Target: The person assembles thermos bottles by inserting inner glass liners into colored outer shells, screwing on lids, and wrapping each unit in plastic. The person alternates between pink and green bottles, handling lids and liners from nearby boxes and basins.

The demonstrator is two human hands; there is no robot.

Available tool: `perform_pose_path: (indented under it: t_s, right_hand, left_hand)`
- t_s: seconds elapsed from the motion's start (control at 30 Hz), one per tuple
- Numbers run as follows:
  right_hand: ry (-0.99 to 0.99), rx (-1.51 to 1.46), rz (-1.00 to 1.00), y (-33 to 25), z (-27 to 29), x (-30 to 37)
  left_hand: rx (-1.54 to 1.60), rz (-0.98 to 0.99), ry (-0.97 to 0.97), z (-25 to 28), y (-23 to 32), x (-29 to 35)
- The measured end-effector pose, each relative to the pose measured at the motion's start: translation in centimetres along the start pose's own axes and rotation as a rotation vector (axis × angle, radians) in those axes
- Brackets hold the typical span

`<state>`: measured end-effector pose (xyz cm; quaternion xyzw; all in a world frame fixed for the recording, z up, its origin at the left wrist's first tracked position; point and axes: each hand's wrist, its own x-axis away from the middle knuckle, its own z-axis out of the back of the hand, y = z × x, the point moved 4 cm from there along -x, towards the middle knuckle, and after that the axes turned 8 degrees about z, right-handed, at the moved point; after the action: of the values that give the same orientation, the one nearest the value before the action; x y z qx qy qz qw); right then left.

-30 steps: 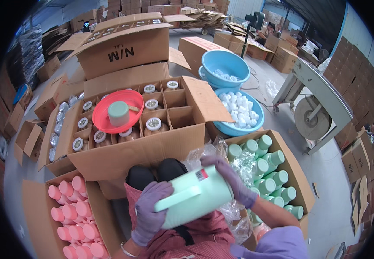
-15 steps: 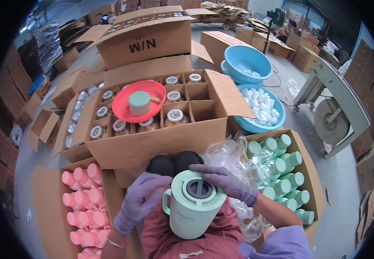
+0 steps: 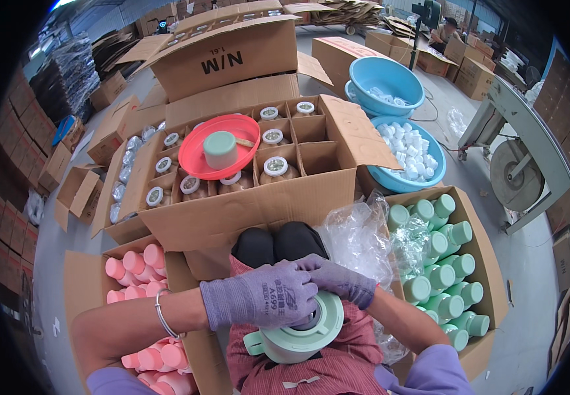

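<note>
A mint-green jug [image 3: 325, 327] stands upright in my lap, its side handle [image 3: 253, 343] turned to the left. A dark grey stopper [image 3: 310, 320] sits in the middle of its lid, mostly covered. My left hand [image 3: 258, 299], in a purple knit glove, lies across the lid with its fingers curled down over the stopper. From the far right side my right hand [image 3: 339, 280], also gloved, is closed at the lid's far edge. Its fingers meet those of the left hand, and its fingertips are partly hidden.
Pink bottles [image 3: 153, 355] fill a carton on the left, green bottles [image 3: 444, 306] one on the right beside clear plastic film [image 3: 360, 240]. Ahead, a divided carton [image 3: 252, 209] of lidded containers bears a red basin [image 3: 196, 153]. Blue basins [image 3: 437, 176] hold small white parts.
My left hand has swung from beside the handle onto the lid, its forearm now across the left carton. My right hand has closed at the rim. The view has shifted slightly.
</note>
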<state>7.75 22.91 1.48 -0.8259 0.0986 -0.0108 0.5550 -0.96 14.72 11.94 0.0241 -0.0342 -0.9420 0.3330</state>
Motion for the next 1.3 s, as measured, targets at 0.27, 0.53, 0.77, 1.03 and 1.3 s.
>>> perform_pose_path:
  t_s: [0.27,0.53,0.77,1.03,1.3]
  right_hand:
    - [0.473,-0.024,-0.083,1.7,1.5,-0.9]
    - [0.39,0.988,0.39,-1.7,-2.1,-1.7]
    - [0.006,0.936,0.232,-5.1,-3.4,0.2]
    - [-0.735,1.328,0.352,-6.5,-1.3,-3.1]
    - [-0.307,1.327,0.021,-3.2,-3.8,-1.8]
  left_hand:
    - [0.221,0.718,-0.238,-0.5,-3.6,1.9]
    - [1.037,0.638,0.417,-10.0,-6.5,6.3]
    - [1.401,0.791,0.552,-9.4,-9.0,6.3]
    - [1.274,1.032,0.316,-11.2,0.9,10.9]
    - [1.373,1.301,0.561,-13.4,5.2,10.3]
